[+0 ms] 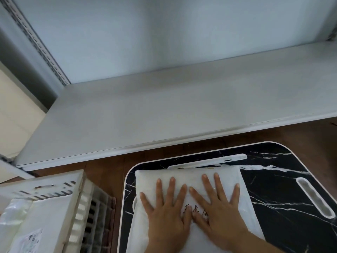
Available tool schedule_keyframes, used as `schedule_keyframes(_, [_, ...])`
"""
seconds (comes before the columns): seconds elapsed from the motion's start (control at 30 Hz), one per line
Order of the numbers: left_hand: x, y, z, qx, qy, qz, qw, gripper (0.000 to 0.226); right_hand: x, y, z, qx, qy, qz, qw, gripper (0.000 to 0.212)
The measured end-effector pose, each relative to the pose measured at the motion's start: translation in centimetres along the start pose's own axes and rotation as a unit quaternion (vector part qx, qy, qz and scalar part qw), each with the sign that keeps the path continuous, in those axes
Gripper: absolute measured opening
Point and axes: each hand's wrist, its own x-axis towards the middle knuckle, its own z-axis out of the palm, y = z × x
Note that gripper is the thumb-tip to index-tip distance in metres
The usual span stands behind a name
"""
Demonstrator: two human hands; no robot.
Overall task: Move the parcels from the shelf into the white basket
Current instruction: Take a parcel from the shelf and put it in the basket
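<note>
A white soft parcel (229, 181) with dark printed characters lies on the black marble-patterned table (284, 190). My left hand (166, 212) and my right hand (218, 210) press flat on top of it, fingers straight and spread, thumbs nearly touching. The white slatted basket (80, 203) stands at the lower left and holds white parcels (42, 221), one with a label. The grey shelf (164, 110) behind shows no parcels.
A white slot (207, 162) runs along the table's far edge and another white oval slot (315, 198) sits at its right. Brown floor shows between shelf, basket and table. A perforated shelf upright (38, 44) rises at the left.
</note>
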Motion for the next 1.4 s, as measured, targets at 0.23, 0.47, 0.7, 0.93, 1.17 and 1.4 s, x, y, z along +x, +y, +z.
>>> schedule_keyframes(0.23, [0.1, 0.0, 0.6, -0.020, -0.024, 0.002, 1.000, 0.057, 0.1, 0.0, 0.6, 0.004, -0.013, -0.003, 1.000, 0.061])
schedule_keyframes(0.47, [0.1, -0.1, 1.5, -0.030, -0.024, 0.002, 0.999, 0.057, 0.1, 0.0, 1.0, 0.010, -0.018, -0.001, 1.000, 0.060])
schedule_keyframes(0.7, [0.2, -0.1, 1.9, -0.025, -0.023, 0.000, 0.999, 0.057, 0.2, 0.0, 1.3, 0.015, -0.041, 0.003, 0.999, 0.060])
schedule_keyframes(0.93, [0.4, 0.0, 2.0, -0.014, -0.030, 0.002, 0.999, 0.056, 0.3, 0.1, 1.1, 0.019, -0.061, -0.002, 0.998, 0.059])
schedule_keyframes(1.17, [0.3, -0.3, 1.8, 0.008, -0.049, 0.003, 0.999, 0.055, 1.0, 0.9, -0.6, 0.112, -0.066, 0.018, 0.991, 0.077])
schedule_keyframes(1.4, [-0.7, 2.1, -2.8, -0.045, -0.135, -0.085, 0.986, 0.055, -1.5, 4.7, -6.4, 0.329, -0.061, 0.439, 0.834, 0.078])
